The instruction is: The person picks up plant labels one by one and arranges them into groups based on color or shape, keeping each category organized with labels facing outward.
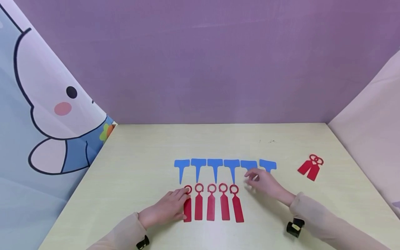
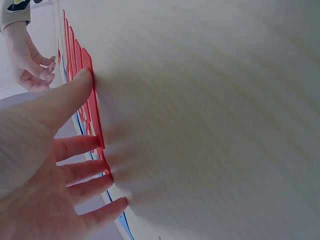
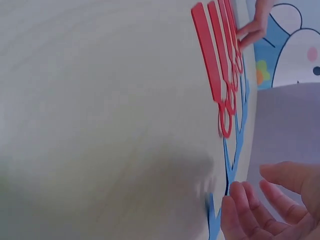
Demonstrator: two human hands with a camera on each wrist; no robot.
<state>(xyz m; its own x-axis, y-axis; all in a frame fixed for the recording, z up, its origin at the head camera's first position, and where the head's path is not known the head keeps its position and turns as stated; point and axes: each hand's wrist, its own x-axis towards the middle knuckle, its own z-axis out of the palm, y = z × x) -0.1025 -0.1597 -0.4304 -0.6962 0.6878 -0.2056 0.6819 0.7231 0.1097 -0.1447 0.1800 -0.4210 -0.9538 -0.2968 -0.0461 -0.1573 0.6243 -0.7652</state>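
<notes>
Several red plastic tags with ring ends [image 1: 211, 207] lie in a row on the table, rings toward the far side. My left hand [image 1: 170, 205] rests on the leftmost red tag [image 1: 187, 214], its thumb at the lower end and fingertips by the ring. In the left wrist view those fingers [image 2: 75, 170] are spread and nearly straight along the tag's edge. Beyond the red row runs a line of blue T-shaped plant labels [image 1: 215, 163]. My right hand [image 1: 265, 182] hovers at the right part of that line, fingers loosely bent and holding nothing, partly hiding two labels.
Two more red tags [image 1: 313, 172] lie with overlapping rings at the table's right side. A purple cloth wall [image 1: 218, 69] stands behind the pale table [image 1: 143, 146]. A cartoon-print cloth [image 1: 50, 146] borders the left, a pale cloth [image 1: 372, 114] the right.
</notes>
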